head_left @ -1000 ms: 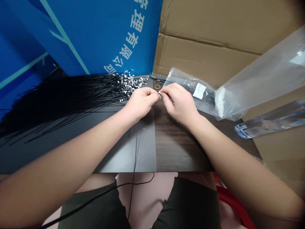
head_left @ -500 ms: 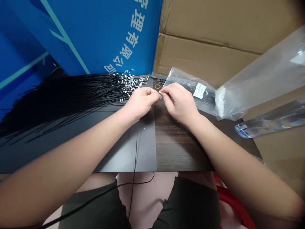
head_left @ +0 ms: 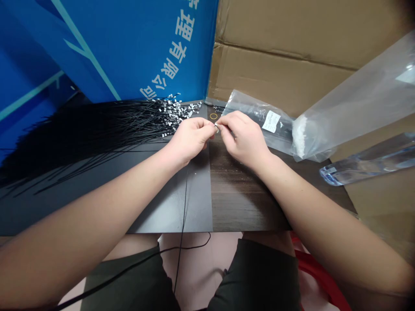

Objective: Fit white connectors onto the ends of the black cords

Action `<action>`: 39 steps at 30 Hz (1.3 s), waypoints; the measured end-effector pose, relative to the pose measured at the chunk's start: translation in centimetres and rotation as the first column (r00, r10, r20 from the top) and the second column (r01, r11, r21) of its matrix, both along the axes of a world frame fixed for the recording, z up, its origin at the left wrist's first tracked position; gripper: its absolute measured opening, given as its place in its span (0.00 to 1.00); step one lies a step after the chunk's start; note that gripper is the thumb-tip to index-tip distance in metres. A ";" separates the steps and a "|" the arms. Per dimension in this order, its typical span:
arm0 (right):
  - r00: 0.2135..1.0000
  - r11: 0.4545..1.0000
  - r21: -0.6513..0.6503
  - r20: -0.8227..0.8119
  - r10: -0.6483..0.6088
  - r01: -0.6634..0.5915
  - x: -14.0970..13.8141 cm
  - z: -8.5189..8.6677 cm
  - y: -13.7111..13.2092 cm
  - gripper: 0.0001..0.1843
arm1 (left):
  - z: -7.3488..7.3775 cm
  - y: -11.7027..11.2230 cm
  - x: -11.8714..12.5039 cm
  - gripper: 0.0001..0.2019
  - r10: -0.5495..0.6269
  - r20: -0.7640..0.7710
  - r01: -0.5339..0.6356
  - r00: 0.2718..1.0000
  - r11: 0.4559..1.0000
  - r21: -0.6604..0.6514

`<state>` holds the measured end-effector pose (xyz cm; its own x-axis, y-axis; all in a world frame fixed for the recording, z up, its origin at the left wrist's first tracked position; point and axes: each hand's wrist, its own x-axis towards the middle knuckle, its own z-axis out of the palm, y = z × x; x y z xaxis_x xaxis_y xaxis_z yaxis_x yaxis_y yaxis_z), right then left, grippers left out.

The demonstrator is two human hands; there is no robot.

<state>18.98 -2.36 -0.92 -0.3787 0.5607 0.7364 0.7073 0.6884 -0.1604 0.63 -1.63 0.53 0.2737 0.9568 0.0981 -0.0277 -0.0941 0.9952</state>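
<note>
My left hand (head_left: 190, 140) and my right hand (head_left: 245, 136) meet above the table, fingertips almost touching. Both are closed in a pinch. Between them shows a tiny white connector (head_left: 216, 126), pinched by the right thumb and forefinger. A thin black wire (head_left: 184, 196) hangs from beneath my left hand over the table's front edge; its upper end is hidden by the fingers. Behind my left hand lies a big bundle of black wires (head_left: 97, 129) with white connectors (head_left: 175, 110) at their ends. A yellow rubber band (head_left: 213, 116) lies just beyond the fingertips.
A labelled clear bag (head_left: 248, 103) lies behind my right hand. Beside it, a translucent bag (head_left: 303, 138) holds small white pieces. Clear blue-tinted plastic (head_left: 363, 166) sits at the right. A blue panel (head_left: 129, 47) and brown cardboard (head_left: 285, 30) stand behind the table (head_left: 246, 203).
Both hands keep their pinch at nearly the same spot, with only a slight shift at the fingertips. The whole view has moved a little.
</note>
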 end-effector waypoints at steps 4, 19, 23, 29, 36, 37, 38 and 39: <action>1.000 1.000 0.008 -0.010 0.009 -0.008 -0.1 0.0 0.0 0.09 | 0.1 0.0 -0.1 0.09 0.009 -0.018 -0.009 1.000 1.000 0.011; 0.994 0.998 -0.013 -0.085 -0.066 0.065 -0.1 0.0 -0.1 0.09 | 0.4 -0.1 0.0 0.05 -0.007 -0.017 0.007 1.000 1.000 0.002; 0.995 0.998 -0.022 -0.079 -0.064 0.063 -0.2 0.1 -0.1 0.09 | 0.1 0.1 0.0 0.06 -0.011 0.009 0.011 1.000 1.000 -0.003; 0.996 0.997 -0.056 -0.071 -0.060 0.056 -0.4 0.2 -0.2 0.09 | 0.0 0.2 -0.1 0.07 0.002 0.030 -0.003 1.000 1.000 0.018; 0.996 0.999 -0.022 -0.078 -0.047 0.045 -0.5 0.1 -0.2 0.08 | 0.3 0.0 -0.1 0.09 0.005 0.009 -0.005 1.000 0.999 0.042; 0.996 0.999 -0.016 -0.080 -0.040 0.039 -0.5 0.1 -0.2 0.08 | 0.3 0.0 -0.1 0.09 0.003 0.003 -0.004 1.000 0.999 0.045; 0.996 0.999 -0.013 -0.081 -0.035 0.034 -0.5 0.1 -0.2 0.08 | 0.3 0.0 -0.1 0.09 0.002 -0.001 -0.001 1.000 0.999 0.048; 0.996 0.999 -0.012 -0.081 -0.030 0.030 -0.5 0.0 -0.3 0.08 | 0.3 0.0 -0.1 0.09 -0.001 -0.002 0.001 1.000 0.999 0.050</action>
